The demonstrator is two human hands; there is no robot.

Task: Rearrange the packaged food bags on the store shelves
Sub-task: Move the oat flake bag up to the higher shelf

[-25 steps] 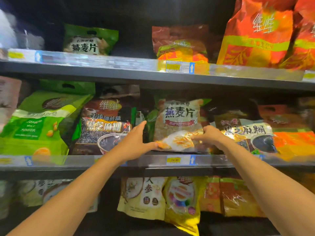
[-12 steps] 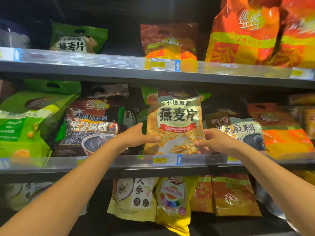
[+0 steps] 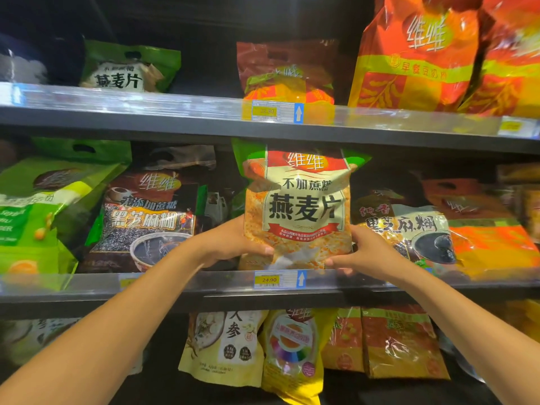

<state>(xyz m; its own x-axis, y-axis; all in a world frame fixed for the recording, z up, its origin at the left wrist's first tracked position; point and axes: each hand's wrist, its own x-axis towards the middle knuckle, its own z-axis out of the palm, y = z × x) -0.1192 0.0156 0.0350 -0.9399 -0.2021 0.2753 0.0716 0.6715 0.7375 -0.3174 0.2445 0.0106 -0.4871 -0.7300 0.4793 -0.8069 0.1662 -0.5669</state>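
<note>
Two corners gripped in our left hand (image 3: 230, 244) and right hand (image 3: 365, 252), the oat bag (image 3: 298, 206) now stands upright, not flat, nearly faced.

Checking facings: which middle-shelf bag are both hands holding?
The cream-and-orange oat bag at the centre, above the 24.90 price tag: the left hand and right hand grip its lower corners. No other bag is gripped.

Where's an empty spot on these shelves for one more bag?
On the top shelf the dark gap between the green oat bag and the red-orange bag looks bare. The middle shelf is packed around the held oat bag, and the bottom row overlaps.
</note>
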